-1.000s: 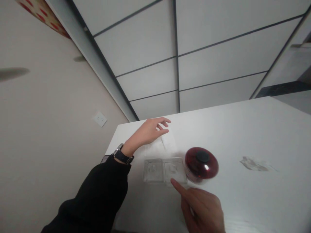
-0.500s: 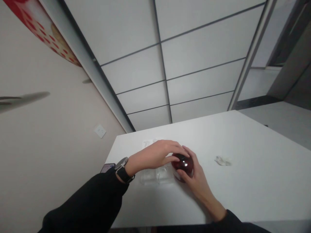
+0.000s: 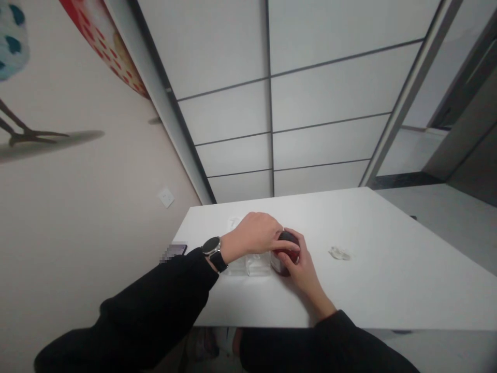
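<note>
Right hand (image 3: 302, 268): nearest, coming in from 5 o'clock; its grip is closed round the near right side of the dark red jar (image 3: 282, 257), thumb and fingers wrapped on the body.
Dark red jar: upright on the white bench (image 3: 388, 280), near its left middle, with a dark cap; any label is too small to read.
Clear plastic tray (image 3: 252, 266): on the bench at 9 o'clock of the jar, touching or just beside it.
Left hand (image 3: 256, 235): reaches in from 8 o'clock over the tray; its grip is curled down onto the jar's cap, fingertips closed on it.
Wristwatch (image 3: 215, 250): dark strap, on the left wrist.
Phone (image 3: 176, 249): at the bench's left edge, blurred.
Crumpled scrap (image 3: 339, 253): at 3 o'clock of the jar, well apart.
White paper (image 3: 234, 223): at 11 o'clock, behind the left hand; its mark is unreadable.
Wall socket (image 3: 166, 197): on the beige wall beyond.
</note>
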A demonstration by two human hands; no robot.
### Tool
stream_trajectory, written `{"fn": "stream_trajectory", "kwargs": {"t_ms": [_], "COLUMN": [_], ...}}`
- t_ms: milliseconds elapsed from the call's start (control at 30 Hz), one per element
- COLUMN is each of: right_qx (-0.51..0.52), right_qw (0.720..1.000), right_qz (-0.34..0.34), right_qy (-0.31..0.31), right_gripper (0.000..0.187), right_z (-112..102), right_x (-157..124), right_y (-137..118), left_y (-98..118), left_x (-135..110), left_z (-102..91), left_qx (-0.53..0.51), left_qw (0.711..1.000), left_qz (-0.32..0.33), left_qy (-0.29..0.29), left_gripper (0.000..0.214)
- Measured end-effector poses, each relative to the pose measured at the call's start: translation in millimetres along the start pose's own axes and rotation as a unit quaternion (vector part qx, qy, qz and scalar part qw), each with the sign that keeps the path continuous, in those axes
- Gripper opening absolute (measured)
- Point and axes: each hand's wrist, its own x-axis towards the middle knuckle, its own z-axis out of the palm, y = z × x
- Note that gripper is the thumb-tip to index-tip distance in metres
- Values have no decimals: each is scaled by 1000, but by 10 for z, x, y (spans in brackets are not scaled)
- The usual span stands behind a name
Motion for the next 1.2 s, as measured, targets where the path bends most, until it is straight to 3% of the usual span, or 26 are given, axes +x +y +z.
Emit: {"fn": "stream_trajectory", "kwargs": {"t_ms": [67,133,167,267,500,633,833,933,1033,1100,1200], "right_qx": [1,2,2,1,0,-1,-13,-16,-19,-22,-26], "right_qw": [1000,1000,1000,1000,1000,1000,1000,1000,999,999,999], "right_qz": [-1,-3,-4,-7,-4,-3,5,9,14,18,20], "right_qy": [4,10,13,19,21,18,20,25,30,34,36], "right_gripper": [58,60,60,57,58,61,58,59,60,61,62], "right_z": [3,8,10,12,10,11,8,4,4,5,4], "right_x": [7,12,14,19,10,-1,-15,-21,-34,-42,-46], "right_y": [18,32,38,45,48,47,60,53,36,30,26], "left_y": [45,58,50,-14,-8,192,390,276,-2,-231,-534], "left_x": [-50,-77,-79,-47,29,42,83,128,232,349,579], "left_z": [-93,-150,-156,-106,-43,27,67,-68,-183,-176,-18], "left_qx": [0,-24,-37,-42,10,60,85,69,5,-27,-56], "left_qw": [1000,997,995,986,997,998,995,993,996,996,997], "left_qz": [12,57,90,155,80,-6,-50,-72,-59,-56,-56], "left_qy": [22,46,38,-31,-19,12,28,61,73,57,1], "left_gripper": [46,17,13,40,15,30,22,34,31,26,20]}}
